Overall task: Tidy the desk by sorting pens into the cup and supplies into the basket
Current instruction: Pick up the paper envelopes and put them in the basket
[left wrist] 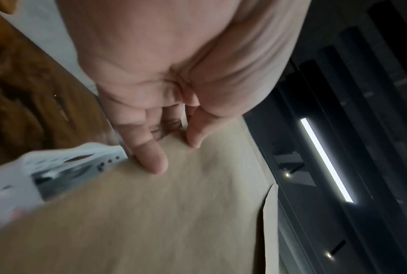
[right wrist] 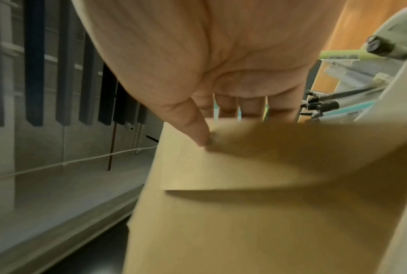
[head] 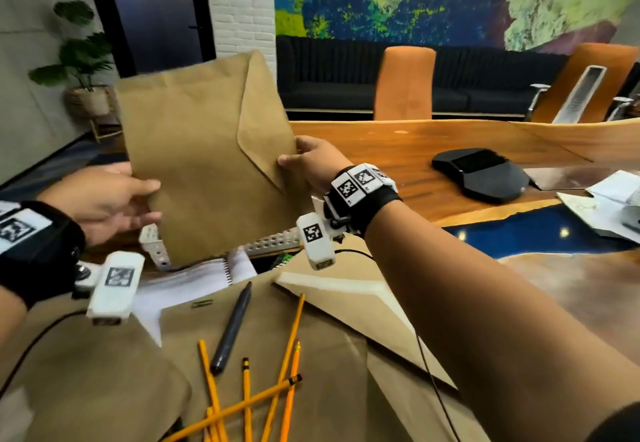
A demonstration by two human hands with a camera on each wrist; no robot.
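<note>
A large brown envelope (head: 204,164) is held upright, flap side toward me, with its bottom edge down in the white perforated basket (head: 273,244). My left hand (head: 145,199) pinches its left edge, thumb on the front. My right hand (head: 294,157) pinches the right edge by the flap. The left wrist view shows fingers (left wrist: 150,157) on the envelope (left wrist: 162,213) beside the basket (left wrist: 64,166). The right wrist view shows a thumb (right wrist: 192,126) pressing on the envelope (right wrist: 244,204). Several yellow pencils (head: 249,403) and a black pen (head: 232,330) lie on more brown envelopes (head: 322,355) near me.
A spiral notebook (head: 207,275) lies in front of the basket, partly under the envelopes. A black conference phone (head: 481,173) and loose papers (head: 602,209) sit to the right on the wooden table (head: 398,143). Orange chairs (head: 405,85) stand behind it.
</note>
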